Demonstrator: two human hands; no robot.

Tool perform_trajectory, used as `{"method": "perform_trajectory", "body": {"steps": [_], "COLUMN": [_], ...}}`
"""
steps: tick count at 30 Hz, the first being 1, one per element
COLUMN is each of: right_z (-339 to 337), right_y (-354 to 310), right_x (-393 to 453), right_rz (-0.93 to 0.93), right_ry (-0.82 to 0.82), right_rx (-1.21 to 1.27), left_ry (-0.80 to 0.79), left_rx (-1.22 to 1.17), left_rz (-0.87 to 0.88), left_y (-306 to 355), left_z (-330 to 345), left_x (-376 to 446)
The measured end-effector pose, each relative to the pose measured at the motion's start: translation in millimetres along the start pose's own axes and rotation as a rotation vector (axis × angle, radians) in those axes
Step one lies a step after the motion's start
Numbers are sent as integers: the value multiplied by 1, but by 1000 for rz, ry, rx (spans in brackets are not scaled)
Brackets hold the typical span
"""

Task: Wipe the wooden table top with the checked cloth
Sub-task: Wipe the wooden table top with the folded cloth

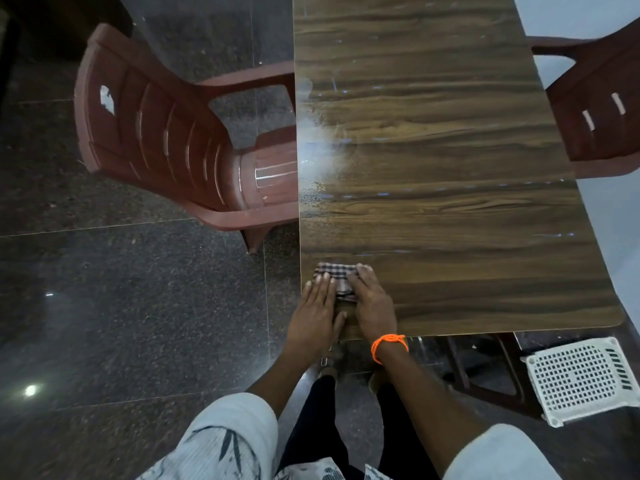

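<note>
Dark stone floor, a wooden table [450,168] running up the frame; the checked cloth [337,278] lies folded at its lower left corner; left hand [317,315] and right hand [372,303] press it flat, fingers spread, gripping nothing; wiping looks barely begun; next, I'd guess, a push upward.

We're looking at what seems a dining room in a home or small eatery: a long wood-grain table [450,168] stands on polished dark granite floor tiles [121,306]. Maroon moulded plastic armchairs [166,140] flank it on both sides, and a white perforated plastic stool [585,377] sits near its end.
</note>
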State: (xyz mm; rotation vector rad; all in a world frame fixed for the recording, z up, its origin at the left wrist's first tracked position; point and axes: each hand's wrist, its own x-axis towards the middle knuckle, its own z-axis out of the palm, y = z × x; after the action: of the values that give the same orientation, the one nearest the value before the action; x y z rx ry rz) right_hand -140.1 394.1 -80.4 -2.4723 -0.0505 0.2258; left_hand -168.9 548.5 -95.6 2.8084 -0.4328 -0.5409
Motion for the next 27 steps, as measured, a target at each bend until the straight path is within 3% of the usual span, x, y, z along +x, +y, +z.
{"method": "perform_trajectory", "body": {"steps": [7, 11, 19, 27], "right_z": [27, 20, -7, 4], "right_y": [-25, -10, 17, -18], "right_x": [-10, -44, -18, 49], "right_rz": [-179, -172, 63, -30], "right_ry": [-161, -146, 41, -98], "right_rx": [-63, -61, 43, 14], "left_ry": [20, -7, -10, 20], "left_rx": [-40, -25, -19, 44], "left_rz": [-132, -77, 18, -81], "left_y": [-22, -2, 24, -24], "left_z": [12, 22, 1, -19], "left_x": [-44, -67, 5, 34]}}
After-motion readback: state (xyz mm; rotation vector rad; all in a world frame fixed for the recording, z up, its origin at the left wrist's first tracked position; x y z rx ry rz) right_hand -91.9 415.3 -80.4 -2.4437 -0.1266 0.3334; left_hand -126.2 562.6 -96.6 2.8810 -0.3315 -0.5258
